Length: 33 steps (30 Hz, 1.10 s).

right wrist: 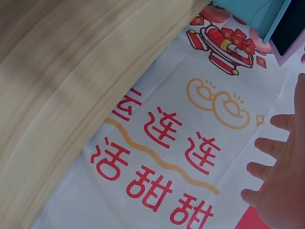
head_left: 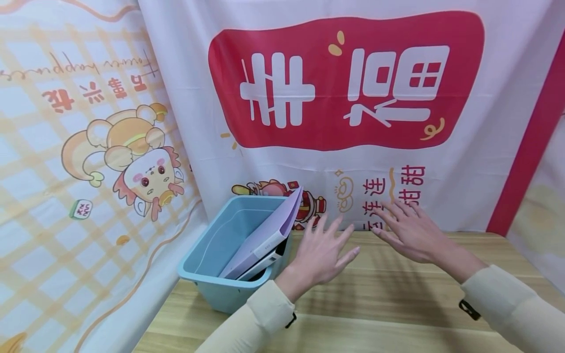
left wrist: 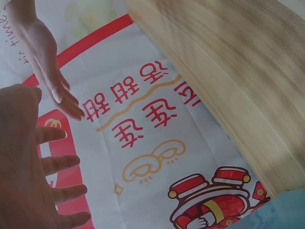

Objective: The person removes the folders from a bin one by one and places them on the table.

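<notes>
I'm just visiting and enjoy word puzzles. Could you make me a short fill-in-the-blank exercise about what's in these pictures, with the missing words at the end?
1. The bin that the purple folder leans in is light ____.
2. The hand nearer the bin is the person's ____ one.
3. The person's right hand is holding ____.
4. The large patch bearing white characters is coloured ____.

Missing words: blue; left; nothing; red.
</notes>
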Motion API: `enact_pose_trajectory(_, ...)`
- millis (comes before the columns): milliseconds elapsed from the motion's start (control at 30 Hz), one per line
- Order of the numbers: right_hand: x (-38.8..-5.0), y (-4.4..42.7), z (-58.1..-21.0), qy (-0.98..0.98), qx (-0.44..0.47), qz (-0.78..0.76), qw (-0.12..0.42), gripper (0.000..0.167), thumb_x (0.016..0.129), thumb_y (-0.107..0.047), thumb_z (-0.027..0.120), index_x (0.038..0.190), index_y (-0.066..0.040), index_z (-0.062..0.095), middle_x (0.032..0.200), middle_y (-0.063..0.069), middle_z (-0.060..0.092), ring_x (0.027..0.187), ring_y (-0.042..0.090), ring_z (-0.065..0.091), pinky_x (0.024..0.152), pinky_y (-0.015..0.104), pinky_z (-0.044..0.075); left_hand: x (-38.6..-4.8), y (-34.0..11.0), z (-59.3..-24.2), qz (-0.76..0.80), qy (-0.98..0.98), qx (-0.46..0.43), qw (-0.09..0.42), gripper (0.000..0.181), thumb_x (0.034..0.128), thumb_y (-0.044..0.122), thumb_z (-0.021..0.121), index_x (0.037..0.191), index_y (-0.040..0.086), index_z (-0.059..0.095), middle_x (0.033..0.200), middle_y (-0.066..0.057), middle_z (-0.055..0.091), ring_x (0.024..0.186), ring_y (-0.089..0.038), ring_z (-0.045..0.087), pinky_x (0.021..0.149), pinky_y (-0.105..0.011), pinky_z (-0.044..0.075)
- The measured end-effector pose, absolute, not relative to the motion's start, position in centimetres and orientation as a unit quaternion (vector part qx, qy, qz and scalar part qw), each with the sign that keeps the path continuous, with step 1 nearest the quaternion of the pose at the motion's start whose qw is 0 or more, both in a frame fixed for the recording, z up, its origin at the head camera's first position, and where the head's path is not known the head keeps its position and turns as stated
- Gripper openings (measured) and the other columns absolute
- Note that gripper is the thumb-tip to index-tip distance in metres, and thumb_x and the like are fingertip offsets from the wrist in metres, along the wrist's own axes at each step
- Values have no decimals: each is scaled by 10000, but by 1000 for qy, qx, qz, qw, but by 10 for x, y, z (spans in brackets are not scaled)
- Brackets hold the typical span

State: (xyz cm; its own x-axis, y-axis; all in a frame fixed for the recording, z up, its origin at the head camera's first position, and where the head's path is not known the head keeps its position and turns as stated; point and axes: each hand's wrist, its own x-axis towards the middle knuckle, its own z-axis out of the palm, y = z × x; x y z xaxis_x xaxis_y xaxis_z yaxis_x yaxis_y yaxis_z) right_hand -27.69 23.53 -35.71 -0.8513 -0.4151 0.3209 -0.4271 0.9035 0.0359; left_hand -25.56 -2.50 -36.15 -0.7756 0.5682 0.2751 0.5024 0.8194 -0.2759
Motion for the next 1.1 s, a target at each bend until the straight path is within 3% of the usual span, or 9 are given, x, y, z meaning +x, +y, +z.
enact_pose_trajectory(433, -272, 228, -357, -964, 216, 22, 150, 727, 1029, -640, 391, 1578, -165, 395, 1590, 191, 390, 1470, 492, 277, 1146, 705, 177, -245, -34, -355, 72, -928, -317, 179, 674, 1046, 652, 113, 1573, 329, 385, 1627, 2, 367, 1496, -310, 330, 1202, -553, 230)
enact_pose_trajectory(1100, -267, 217, -356, -953, 245, 28, 174, 648, 1047, -559, 446, 1569, -177, 414, 1580, 144, 417, 1469, 439, 315, 1159, 668, 201, -229, -50, -358, 65, -921, -338, 184, 653, 1056, 635, 138, 1531, 320, 458, 1605, -18, 402, 1489, -313, 343, 1175, -564, 285)
